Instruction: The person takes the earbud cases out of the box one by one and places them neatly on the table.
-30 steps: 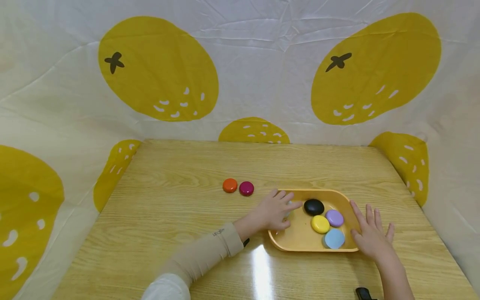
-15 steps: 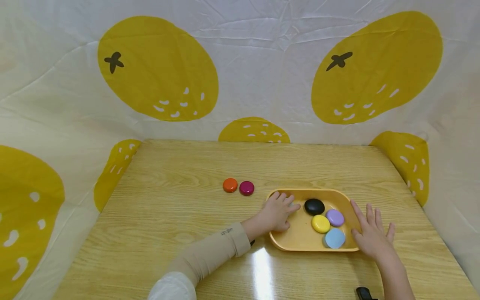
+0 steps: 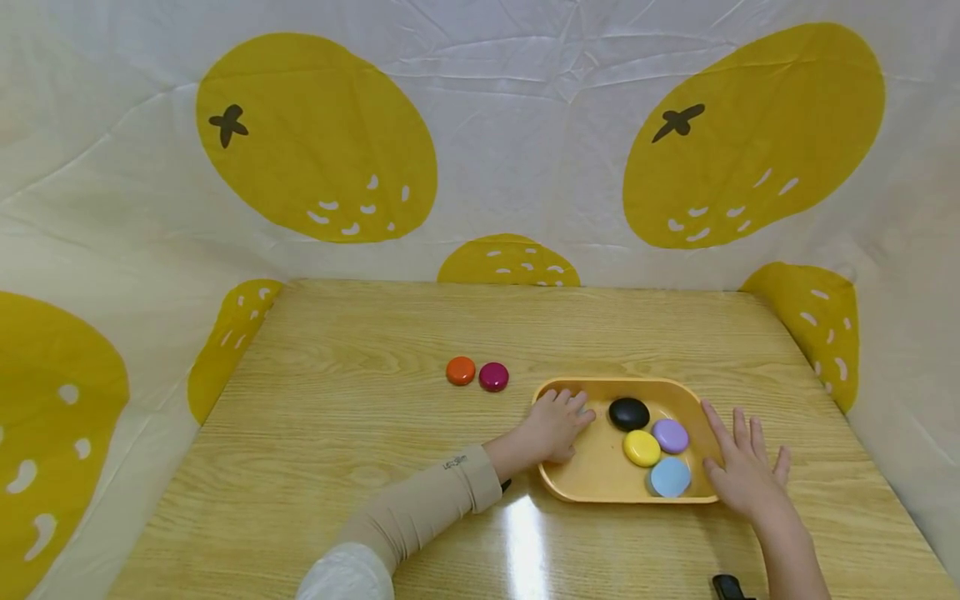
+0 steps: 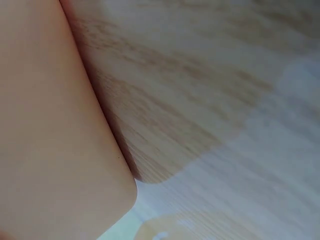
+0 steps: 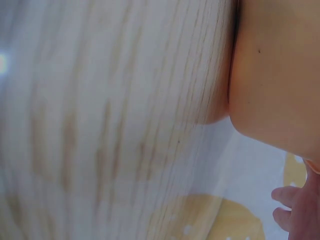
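My left hand (image 3: 557,427) reaches over the left end of a shallow orange tray (image 3: 637,500), fingers bent down inside it. A pale round piece (image 3: 581,409) shows in part beneath those fingers, between them and the thumb; the rest of it is hidden. At the tray's right end my right hand (image 3: 748,479) rests against the rim with fingers straight and spread. Between the hands lie a black piece (image 3: 628,413), a yellow piece (image 3: 642,448), a purple piece (image 3: 671,436) and a light blue piece (image 3: 670,477), all smooth and rounded.
Left of the tray, on the wooden table (image 3: 337,375), sit an orange round piece (image 3: 461,371) and a magenta round piece (image 3: 493,377), side by side. A black object (image 3: 727,586) shows by the right forearm. Patterned cloth (image 3: 525,167) hangs around the table.
My left hand has moved slightly right and deeper over the tray, and its spread fingers have drawn closer round the pale piece. The right hand and the tray have barely shifted.
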{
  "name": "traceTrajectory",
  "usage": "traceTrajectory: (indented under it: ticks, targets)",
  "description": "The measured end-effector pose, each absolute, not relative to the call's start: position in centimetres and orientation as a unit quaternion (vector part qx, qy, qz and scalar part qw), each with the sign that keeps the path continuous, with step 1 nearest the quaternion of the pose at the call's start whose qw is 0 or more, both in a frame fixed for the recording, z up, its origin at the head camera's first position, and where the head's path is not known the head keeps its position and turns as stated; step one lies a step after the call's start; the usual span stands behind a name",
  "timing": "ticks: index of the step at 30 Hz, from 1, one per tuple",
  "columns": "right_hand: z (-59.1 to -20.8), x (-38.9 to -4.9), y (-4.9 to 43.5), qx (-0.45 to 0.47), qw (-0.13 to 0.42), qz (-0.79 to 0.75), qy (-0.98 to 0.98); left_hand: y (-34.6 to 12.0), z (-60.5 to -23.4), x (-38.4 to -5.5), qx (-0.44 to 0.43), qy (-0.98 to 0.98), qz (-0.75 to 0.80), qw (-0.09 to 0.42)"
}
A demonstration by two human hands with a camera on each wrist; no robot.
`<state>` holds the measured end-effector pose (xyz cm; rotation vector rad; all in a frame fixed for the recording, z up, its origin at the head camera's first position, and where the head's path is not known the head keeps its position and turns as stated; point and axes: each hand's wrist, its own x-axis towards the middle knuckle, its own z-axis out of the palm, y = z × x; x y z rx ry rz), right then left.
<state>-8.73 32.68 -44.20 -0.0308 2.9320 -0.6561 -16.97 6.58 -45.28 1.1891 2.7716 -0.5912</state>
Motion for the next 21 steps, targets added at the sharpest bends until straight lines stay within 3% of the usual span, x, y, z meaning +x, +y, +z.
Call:
traceTrajectory:
  ticks: [9,21]
  targets:
    - [-44.2,-8.7,32.6,-0.007,0.071,-0.217,0.974,6.2,-45.2,-16.9,0.401,0.898,-0.182,0.002]
    - [-44.2,-8.7,32.6,-0.007,0.073,-0.214,0.974,4.4,-44.0,-17.8,0.428,0.897,-0.046,-0.097]
